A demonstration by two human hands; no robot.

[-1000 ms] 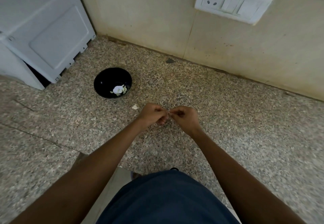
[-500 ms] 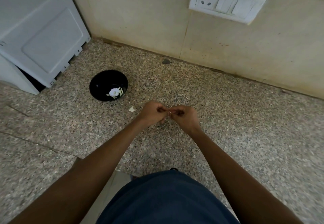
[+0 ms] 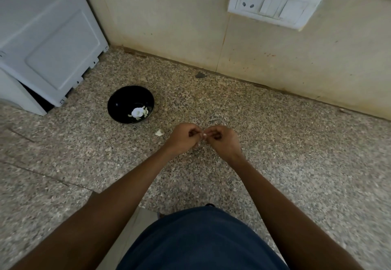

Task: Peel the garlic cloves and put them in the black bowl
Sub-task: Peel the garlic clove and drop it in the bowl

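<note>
Over the middle of the speckled stone desk (image 3: 275, 142), the person's two hands meet fingertip to fingertip, held just above the surface. The left hand (image 3: 184, 138) and the right hand (image 3: 225, 142) each have their fingers curled in, and between them shows a small pale bit, the garlic clove (image 3: 204, 135), pinched from both sides. Each grip is narrow and closed on that clove; I judge one hand steadies it while the other picks at the skin, though which does which is too small to tell.

To the left and a little farther off sits the black bowl (image 3: 118, 104), near enough to reach without a step. Inside it, toward its near right wall, lie a few pale pieces (image 3: 138, 112); they look like garlic already peeled, which would make this clove one more in a run. Between the bowl and the left hand a white scrap (image 3: 159, 132) lies on the stone, apart from both; probably a bit of shed skin.

Far left, a white appliance (image 3: 48, 43) stands against the wall, and a switch plate with a socket (image 3: 273, 1) is fixed on the wall to the far right. Working low over the desk keeps any falling peel close by, and the clove needs only a short carry leftward once it is bare.
</note>
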